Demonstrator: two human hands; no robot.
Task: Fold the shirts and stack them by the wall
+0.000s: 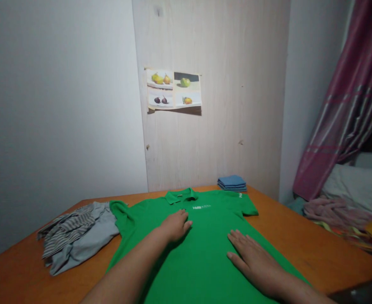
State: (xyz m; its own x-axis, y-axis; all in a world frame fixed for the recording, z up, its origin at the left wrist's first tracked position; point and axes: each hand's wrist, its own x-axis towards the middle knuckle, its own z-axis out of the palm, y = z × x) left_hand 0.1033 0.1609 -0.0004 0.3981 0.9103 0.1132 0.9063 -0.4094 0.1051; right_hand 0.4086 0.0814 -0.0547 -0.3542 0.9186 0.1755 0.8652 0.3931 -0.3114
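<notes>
shirt (201, 253) hem cut off below 2 flat hands (175, 226)

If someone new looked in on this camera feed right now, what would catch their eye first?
The bright green polo shirt, spread across the orange table with the left hand and right hand on it. Next, the magenta curtain hanging at the far right. Then the sheet of fruit pictures on the wall panel beyond the shirt.

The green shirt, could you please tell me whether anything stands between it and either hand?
Nothing visible: the left hand and right hand both lie over the green shirt, and the gray cloth is to one side.
</notes>
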